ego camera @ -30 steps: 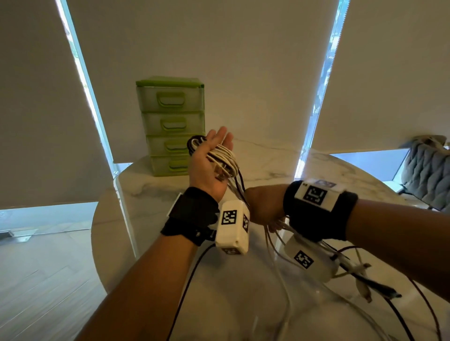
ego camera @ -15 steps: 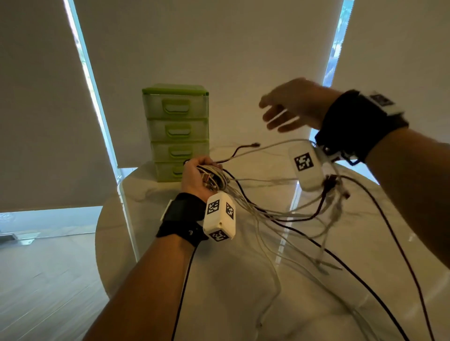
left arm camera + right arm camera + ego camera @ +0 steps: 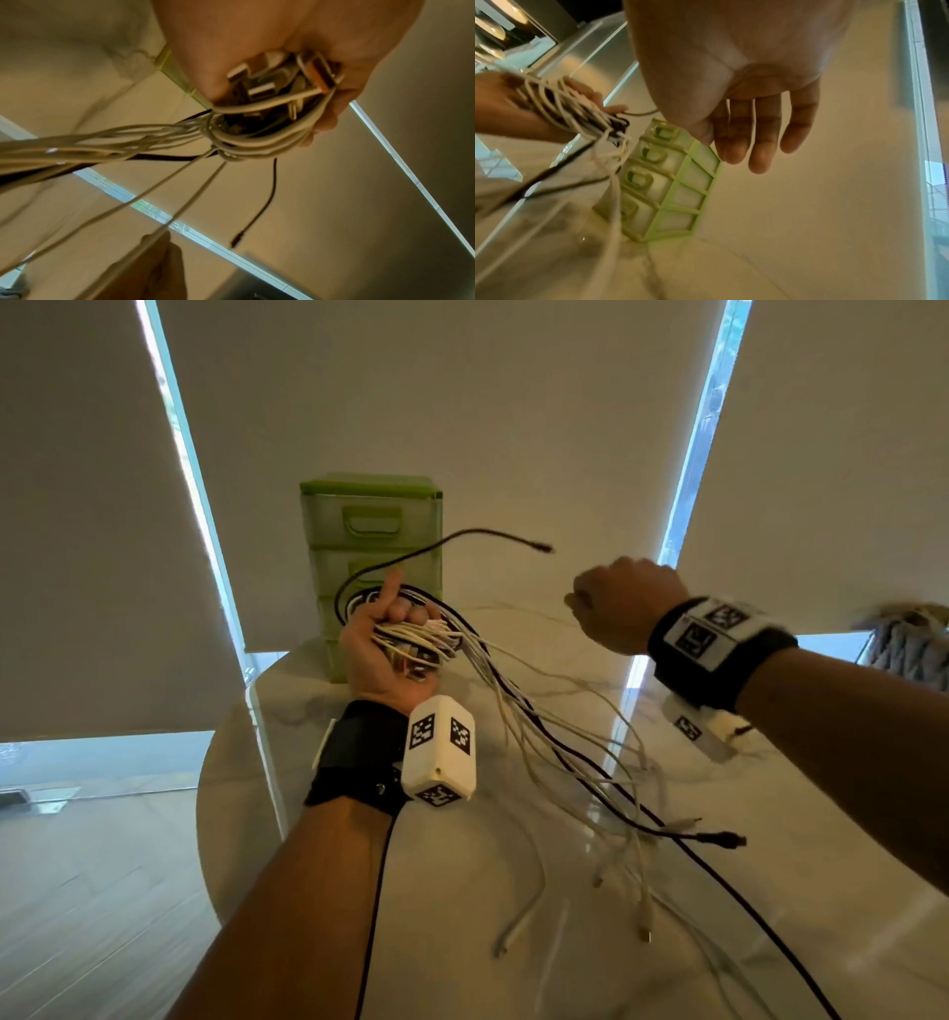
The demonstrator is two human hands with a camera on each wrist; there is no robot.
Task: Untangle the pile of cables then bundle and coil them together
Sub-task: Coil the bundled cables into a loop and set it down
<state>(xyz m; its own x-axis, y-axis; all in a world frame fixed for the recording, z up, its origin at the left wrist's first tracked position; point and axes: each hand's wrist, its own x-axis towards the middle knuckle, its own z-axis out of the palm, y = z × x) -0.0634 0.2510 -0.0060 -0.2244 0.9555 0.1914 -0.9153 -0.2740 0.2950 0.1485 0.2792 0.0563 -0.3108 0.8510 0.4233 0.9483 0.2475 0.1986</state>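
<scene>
Head view: the left hand [image 3: 382, 654] is raised above the marble table [image 3: 462, 942], fingers curled round a partly wound coil of white and black cables [image 3: 416, 642], with plug ends gathered in the palm. Several loose cable tails [image 3: 590, 778] hang from the coil and trail across the table. One black cable end [image 3: 544, 548] arcs free in the air. The right hand [image 3: 624, 608] is empty, fingers relaxed and spread in the right wrist view. Judgement: untangling appears largely done; coiling is partway, with the trailing tails left to wind in. A green drawer unit [image 3: 369, 526] stands behind.
</scene>
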